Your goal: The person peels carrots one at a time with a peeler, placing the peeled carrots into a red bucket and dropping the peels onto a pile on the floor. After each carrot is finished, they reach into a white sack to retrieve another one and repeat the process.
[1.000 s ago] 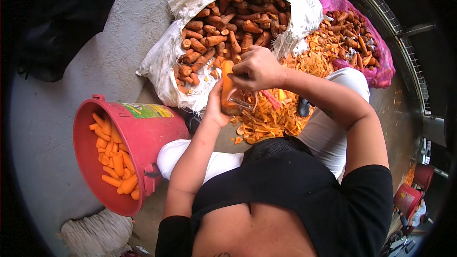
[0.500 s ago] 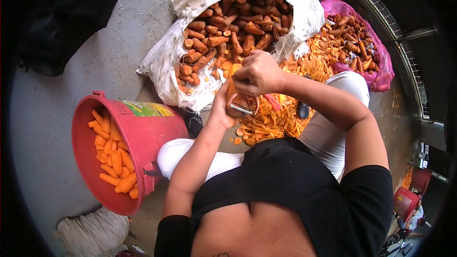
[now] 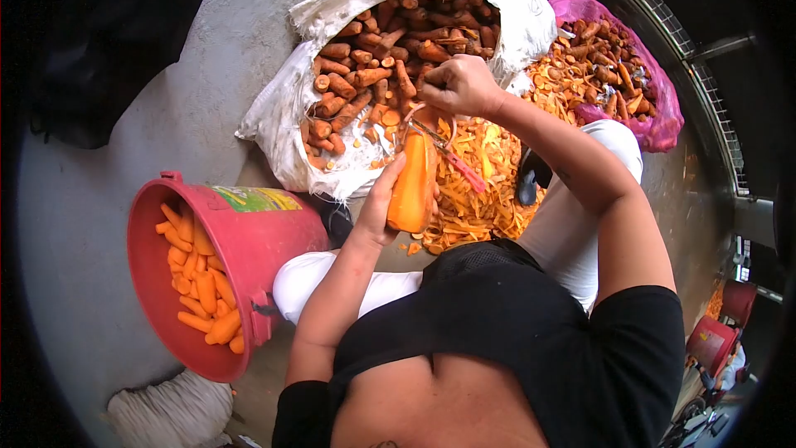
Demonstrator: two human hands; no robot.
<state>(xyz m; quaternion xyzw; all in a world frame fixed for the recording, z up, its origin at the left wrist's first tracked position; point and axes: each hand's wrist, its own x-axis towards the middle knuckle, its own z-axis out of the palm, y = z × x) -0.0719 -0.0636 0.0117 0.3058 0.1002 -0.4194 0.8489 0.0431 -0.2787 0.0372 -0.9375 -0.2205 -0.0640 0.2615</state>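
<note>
My left hand (image 3: pixel 381 206) is wrapped round a thick, mostly peeled carrot (image 3: pixel 412 188), its bright orange side facing up. My right hand (image 3: pixel 464 87), fingers curled in, grips a peeler (image 3: pixel 430 133) whose metal blade is right at the far end of the carrot. Below both hands, a heap of carrot peelings (image 3: pixel 477 216) lies on the floor between my legs. A pink strip-like object (image 3: pixel 467 172) shows on that heap.
A white sack (image 3: pixel 531 12) of unpeeled carrots lies open ahead, with a pink bag (image 3: pixel 663 108) of carrot pieces to its right. On the left, a tilted red bucket (image 3: pixel 278 228) holds peeled carrots. Red containers (image 3: pixel 711 343) and a person (image 3: pixel 731 369) appear far right.
My right hand has moved up and away from me with the peeler, from the carrot's near end to its far end. The carrot now shows a peeled, orange near end.
</note>
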